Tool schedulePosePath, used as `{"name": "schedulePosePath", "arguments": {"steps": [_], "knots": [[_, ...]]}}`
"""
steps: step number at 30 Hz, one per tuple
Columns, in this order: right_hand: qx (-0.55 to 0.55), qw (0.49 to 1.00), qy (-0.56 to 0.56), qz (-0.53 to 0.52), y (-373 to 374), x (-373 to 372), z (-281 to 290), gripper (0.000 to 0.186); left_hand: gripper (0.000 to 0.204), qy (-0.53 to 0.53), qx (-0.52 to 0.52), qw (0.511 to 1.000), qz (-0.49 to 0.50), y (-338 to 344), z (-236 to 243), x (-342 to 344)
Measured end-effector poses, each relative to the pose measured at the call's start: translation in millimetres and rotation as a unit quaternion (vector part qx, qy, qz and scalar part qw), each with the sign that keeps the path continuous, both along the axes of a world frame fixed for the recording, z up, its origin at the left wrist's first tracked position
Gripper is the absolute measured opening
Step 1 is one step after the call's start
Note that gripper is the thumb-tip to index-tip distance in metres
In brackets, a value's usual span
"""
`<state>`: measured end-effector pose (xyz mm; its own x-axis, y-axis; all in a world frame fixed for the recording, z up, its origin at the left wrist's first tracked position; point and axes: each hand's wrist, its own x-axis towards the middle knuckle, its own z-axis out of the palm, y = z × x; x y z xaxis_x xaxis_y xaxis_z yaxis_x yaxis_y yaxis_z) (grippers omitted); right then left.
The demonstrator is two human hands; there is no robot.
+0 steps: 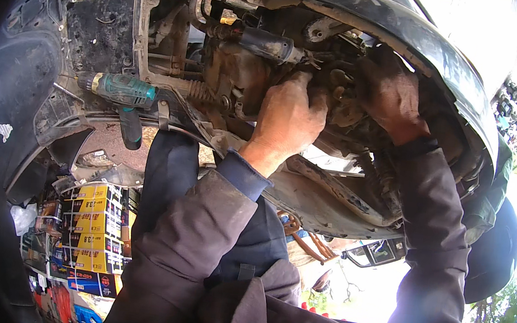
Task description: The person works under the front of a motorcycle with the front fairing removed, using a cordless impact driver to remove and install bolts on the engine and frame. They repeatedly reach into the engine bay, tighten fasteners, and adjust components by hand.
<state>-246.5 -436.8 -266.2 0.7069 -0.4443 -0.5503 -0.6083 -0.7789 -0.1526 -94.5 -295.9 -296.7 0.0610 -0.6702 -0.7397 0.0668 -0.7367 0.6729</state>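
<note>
- Dark cylinder point(268, 44) is obstructing room just above the left hand point(289, 115).
- Curved panel point(453, 64) is limiting the right hand point(391, 90).
- Bright gap point(335, 162) is lying open below.

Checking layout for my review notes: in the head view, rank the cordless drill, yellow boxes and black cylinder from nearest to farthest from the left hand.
1. Black cylinder: just above the left hand in the picture.
2. Cordless drill: to the hand's left.
3. Yellow boxes: stacked at the lower left.
</note>
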Motion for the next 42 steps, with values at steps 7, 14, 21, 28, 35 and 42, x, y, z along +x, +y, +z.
{"name": "schedulePosePath", "arguments": {"steps": [7, 14, 21, 28, 35, 42], "knots": [[-0.015, 0.995, -0.090, 0.034, -1, -6, -17, 0.033, 0.039, 0.217, 0.028, 0.958, 0.186, -7, -4, -5], [0.129, 0.988, -0.069, -0.042, -7, -3, -6, 0.041, 0.049, 0.416, 0.100, 0.858, 0.286, -10, 5, -9], [0.073, 0.995, -0.051, 0.051, -5, -2, -20, 0.050, 0.049, 0.382, 0.108, 0.890, 0.225, -12, 0, -20], [0.121, 0.992, -0.008, 0.029, -9, -1, -15, 0.048, 0.032, 0.359, 0.141, 0.883, 0.266, -12, -1, -30], [0.153, 0.988, -0.003, 0.021, -12, 5, -14, 0.049, 0.027, 0.356, 0.149, 0.886, 0.257, -11, -1, -30], [0.159, 0.985, -0.003, 0.063, -14, 4, -14, 0.059, 0.024, 0.309, 0.121, 0.917, 0.223, -11, -11, -39]]}}
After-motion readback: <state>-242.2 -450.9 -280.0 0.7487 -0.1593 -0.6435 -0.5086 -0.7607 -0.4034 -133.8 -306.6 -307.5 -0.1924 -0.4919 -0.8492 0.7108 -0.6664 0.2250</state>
